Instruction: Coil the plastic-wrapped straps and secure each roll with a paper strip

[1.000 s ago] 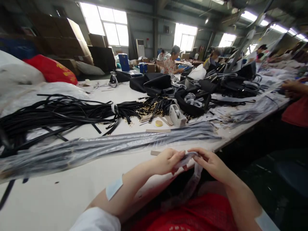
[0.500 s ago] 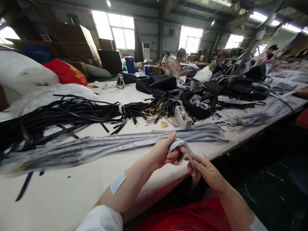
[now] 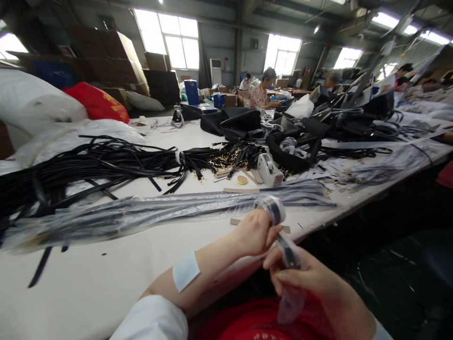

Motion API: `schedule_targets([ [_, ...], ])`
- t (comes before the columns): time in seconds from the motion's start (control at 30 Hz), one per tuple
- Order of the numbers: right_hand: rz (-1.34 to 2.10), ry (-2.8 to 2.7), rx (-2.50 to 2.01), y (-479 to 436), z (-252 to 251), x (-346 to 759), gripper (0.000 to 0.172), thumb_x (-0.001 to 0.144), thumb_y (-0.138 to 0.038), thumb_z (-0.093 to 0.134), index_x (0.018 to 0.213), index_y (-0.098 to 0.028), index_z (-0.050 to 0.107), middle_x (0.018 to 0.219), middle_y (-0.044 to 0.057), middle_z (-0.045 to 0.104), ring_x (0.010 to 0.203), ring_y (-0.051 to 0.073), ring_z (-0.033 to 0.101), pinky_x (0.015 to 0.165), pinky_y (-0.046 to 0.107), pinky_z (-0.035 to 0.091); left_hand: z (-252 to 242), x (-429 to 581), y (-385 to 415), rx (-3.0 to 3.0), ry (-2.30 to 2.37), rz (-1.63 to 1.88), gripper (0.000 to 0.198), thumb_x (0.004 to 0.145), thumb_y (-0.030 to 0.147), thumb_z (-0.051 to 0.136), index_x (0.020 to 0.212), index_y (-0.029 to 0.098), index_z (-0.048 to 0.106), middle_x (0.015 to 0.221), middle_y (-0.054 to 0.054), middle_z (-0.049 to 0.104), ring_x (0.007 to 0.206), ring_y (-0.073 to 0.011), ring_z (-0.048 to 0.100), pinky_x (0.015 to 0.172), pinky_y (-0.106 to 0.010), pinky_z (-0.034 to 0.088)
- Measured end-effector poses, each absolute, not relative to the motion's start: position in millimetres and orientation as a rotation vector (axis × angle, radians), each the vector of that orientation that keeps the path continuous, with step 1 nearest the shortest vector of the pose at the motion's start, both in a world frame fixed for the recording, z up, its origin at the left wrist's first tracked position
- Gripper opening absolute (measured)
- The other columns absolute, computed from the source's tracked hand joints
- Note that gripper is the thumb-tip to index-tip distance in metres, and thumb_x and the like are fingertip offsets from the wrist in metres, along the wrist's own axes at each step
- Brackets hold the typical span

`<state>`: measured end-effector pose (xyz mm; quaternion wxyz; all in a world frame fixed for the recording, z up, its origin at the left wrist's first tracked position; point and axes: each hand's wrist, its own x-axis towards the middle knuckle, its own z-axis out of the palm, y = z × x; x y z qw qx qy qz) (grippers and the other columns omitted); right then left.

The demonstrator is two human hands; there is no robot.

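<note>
My left hand [image 3: 255,232] is closed around a black strap in a clear plastic sleeve [image 3: 273,208], whose coiled end sticks up above my fist at the table's near edge. My right hand [image 3: 307,279], lower and closer to me, pinches the same sleeved strap where it hangs down toward my red top. A long pile of sleeved straps [image 3: 148,210] lies on the white table [image 3: 116,274] just beyond my hands.
A big bundle of bare black straps with gold clasps [image 3: 116,163] lies farther back. A tape dispenser [image 3: 268,169], a yellow tape roll [image 3: 242,180], black bags [image 3: 240,123] and paper scraps crowd the middle. Other people work at the far end.
My hands have wound the sleeved strap's end into a coil on the left hand. My right hand has slid down and toward me along the strap.
</note>
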<state>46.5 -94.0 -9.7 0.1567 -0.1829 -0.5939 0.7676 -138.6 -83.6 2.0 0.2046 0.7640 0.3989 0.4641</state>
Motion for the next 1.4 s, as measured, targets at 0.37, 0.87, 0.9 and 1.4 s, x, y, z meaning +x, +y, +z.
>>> schedule_targets([
  [0.37,1.862,-2.131,-1.037,-67,-9,109,0.034,0.086,-0.048,0.062,0.086,-0.014,0.064,0.073,0.003,0.064,0.056,0.011,0.054,0.052,0.021,0.041,21,-116,-104,2.534,1.29,0.057,0.047,0.093,0.055,0.04,0.083,0.016,0.065,0.071,-0.009,0.067,0.061,-0.0216,0.062,0.056,-0.029,0.043],
  [0.87,1.624,-2.332,-0.807,-116,-82,105,0.046,0.079,-0.041,0.071,0.118,-0.018,0.061,0.114,0.01,0.067,0.103,0.028,0.062,0.09,0.037,0.048,-77,-144,-202,0.485,0.767,0.748,0.073,0.093,0.065,0.024,0.068,0.011,0.065,0.029,0.006,0.032,0.023,-0.0083,0.027,0.041,-0.022,0.042],
  [0.9,1.523,-2.32,-0.822,-119,-90,101,0.047,0.08,-0.039,0.07,0.12,-0.018,0.059,0.117,0.011,0.066,0.105,0.029,0.061,0.092,0.038,0.047,-76,-145,-203,0.443,0.742,0.807,0.075,0.096,0.061,0.019,0.069,0.01,0.066,0.029,0.006,0.031,0.022,-0.0077,0.026,0.043,-0.022,0.044],
  [1.4,2.436,-1.534,-0.52,-160,-52,47,0.042,0.09,-0.055,0.054,0.091,-0.013,0.063,0.058,0.001,0.062,0.04,0.005,0.033,0.04,0.019,0.021,-21,-113,-157,1.148,1.116,1.496,0.033,0.093,0.044,0.049,0.105,0.015,0.059,0.081,-0.005,0.062,0.079,-0.0184,0.058,0.088,-0.036,0.044],
])
